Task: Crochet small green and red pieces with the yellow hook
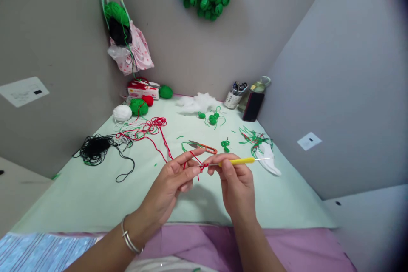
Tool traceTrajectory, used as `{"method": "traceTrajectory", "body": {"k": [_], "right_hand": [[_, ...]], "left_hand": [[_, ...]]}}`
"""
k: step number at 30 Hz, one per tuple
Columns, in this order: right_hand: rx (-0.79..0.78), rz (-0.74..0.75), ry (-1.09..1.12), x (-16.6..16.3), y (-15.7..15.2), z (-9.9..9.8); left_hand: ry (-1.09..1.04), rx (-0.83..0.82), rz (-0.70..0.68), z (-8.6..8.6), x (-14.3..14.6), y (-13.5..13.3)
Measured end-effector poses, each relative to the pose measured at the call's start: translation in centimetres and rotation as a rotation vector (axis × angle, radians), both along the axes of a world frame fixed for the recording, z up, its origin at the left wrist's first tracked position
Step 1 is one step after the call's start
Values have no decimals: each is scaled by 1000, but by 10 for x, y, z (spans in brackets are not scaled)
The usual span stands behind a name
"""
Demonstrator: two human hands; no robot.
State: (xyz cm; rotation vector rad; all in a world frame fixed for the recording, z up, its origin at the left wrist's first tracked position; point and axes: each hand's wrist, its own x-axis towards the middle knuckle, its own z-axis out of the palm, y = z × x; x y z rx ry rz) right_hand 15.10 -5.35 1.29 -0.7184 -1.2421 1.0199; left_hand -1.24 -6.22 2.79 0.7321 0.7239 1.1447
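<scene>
In my right hand is a yellow-handled crochet hook, gripped between thumb and fingers. Its tip points left into a small piece of red crochet. My left hand pinches that piece between thumb and fingers, with red yarn running over the raised index finger and back to a loose tangle on the table. Just beyond my hands lie orange-handled thread snips. A small curled green crocheted piece sits behind my right hand.
Black yarn is heaped at the left, near white and green yarn balls. White stuffing and small green balls lie at the back. A phone, pen cup and green yarn scraps are at right.
</scene>
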Motion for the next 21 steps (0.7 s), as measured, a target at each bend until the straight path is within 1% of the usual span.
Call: {"method": "traceTrajectory", "body": {"k": [2, 4, 6, 9, 10, 12, 14, 16, 17, 19, 21], "right_hand": [[10, 14, -26, 2, -3, 2], [83, -40, -139, 3, -8, 3], [233, -119, -312, 3, -13, 4], [550, -205, -564, 3, -16, 3], [630, -235, -635, 3, -16, 2], [730, -312, -760, 2, -14, -3], [780, -378, -849, 2, -13, -8], [777, -405, -843, 3, -13, -12], [731, -399, -790, 3, -14, -13], [567, -362, -610, 3, -15, -12], [389, -296, -406, 2, -15, -7]], "left_hand": [[34, 26, 4, -1, -2, 1], [79, 64, 27, -3, -3, 2], [149, 108, 70, -5, -4, 2], [252, 164, 141, -7, -3, 1], [260, 170, 150, -8, -2, 0], [207, 158, 129, -10, 1, -1], [95, 98, 65, -11, 2, -1], [-26, 4, -22, -10, 2, 0], [-76, -41, -54, -9, 2, 1], [-138, -93, -78, -6, 1, 3], [-141, -79, -44, -4, 0, 4]]}}
